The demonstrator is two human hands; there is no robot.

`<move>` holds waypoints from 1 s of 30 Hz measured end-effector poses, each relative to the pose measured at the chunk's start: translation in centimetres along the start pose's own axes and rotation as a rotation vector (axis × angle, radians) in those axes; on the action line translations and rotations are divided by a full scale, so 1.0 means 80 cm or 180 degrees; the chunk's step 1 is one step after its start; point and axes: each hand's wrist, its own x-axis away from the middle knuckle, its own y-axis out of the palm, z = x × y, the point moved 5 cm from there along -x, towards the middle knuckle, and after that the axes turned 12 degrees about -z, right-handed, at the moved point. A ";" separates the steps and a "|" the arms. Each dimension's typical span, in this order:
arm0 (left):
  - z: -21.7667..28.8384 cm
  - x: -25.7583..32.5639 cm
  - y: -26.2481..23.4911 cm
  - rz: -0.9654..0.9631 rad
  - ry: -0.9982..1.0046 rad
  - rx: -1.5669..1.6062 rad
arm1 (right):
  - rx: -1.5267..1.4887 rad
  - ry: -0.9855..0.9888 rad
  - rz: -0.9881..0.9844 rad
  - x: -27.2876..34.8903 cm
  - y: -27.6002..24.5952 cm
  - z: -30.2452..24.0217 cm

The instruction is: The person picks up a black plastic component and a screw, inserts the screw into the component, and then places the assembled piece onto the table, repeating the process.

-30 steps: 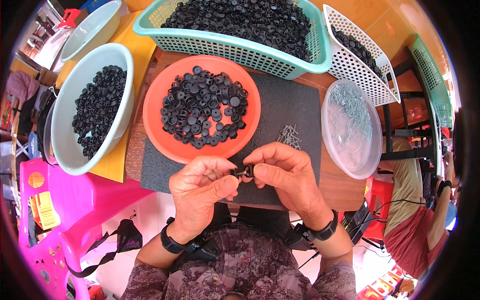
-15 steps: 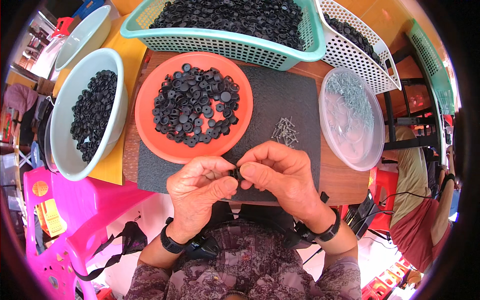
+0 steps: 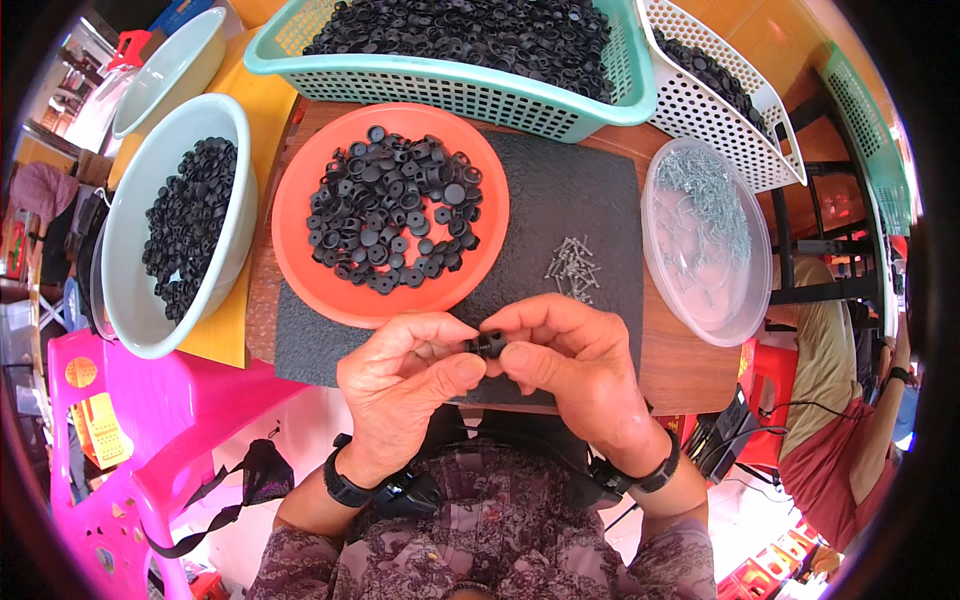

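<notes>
Between my two hands, above the front edge of the black mat (image 3: 560,180), is a small black round plastic part (image 3: 488,345). My left hand (image 3: 405,370) pinches its left end between thumb and fingers. Thumb and forefinger of my right hand (image 3: 570,360) close on its right end. Just beyond lies an orange-red basin (image 3: 290,250) with many small black round caps (image 3: 385,210) in it. A small pile of screws (image 3: 573,270) rests on the mat past my right hand.
A clear oval tub (image 3: 735,325) of screws stands at the right. Behind are a green basket (image 3: 450,95) and a white basket (image 3: 775,165) of black parts. A pale basin (image 3: 235,240) of black parts is at left, beside a pink chair (image 3: 190,430). Another person's arm (image 3: 885,430) shows far right.
My right fingers have shifted slightly and parted from the left ones, so more of the black part shows between the hands. The basins and screws stay put.
</notes>
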 end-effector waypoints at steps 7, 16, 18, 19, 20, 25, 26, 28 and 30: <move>0.000 -0.001 0.000 0.0196 -0.0139 0.0125 | -0.1028 0.0310 -0.0201 -0.004 -0.007 0.017; 0.004 -0.001 0.000 0.0176 -0.0134 0.0194 | -0.1207 0.0300 -0.0331 -0.009 -0.004 0.021; 0.005 -0.001 0.000 0.0174 -0.0095 0.0201 | -0.1209 0.0280 -0.0331 -0.009 -0.004 0.021; 0.004 -0.001 0.000 0.0168 -0.0077 0.0201 | -0.1200 0.0273 -0.0323 -0.009 -0.004 0.022; 0.004 -0.001 0.000 0.0161 -0.0059 0.0201 | -0.1148 0.0269 -0.0290 -0.009 -0.004 0.022; 0.002 0.001 -0.002 0.0052 -0.0150 0.0057 | -0.1043 0.0245 -0.0241 -0.009 -0.004 0.023; 0.002 0.002 -0.002 0.0023 -0.0156 0.0063 | -0.0975 0.0238 -0.0205 -0.009 -0.005 0.023; 0.001 0.003 -0.003 0.0019 -0.0182 -0.0164 | -0.0946 0.0247 -0.0178 -0.009 -0.004 0.024; 0.001 0.003 -0.004 0.0023 -0.0156 -0.0305 | -0.0900 0.0247 -0.0139 -0.008 -0.004 0.025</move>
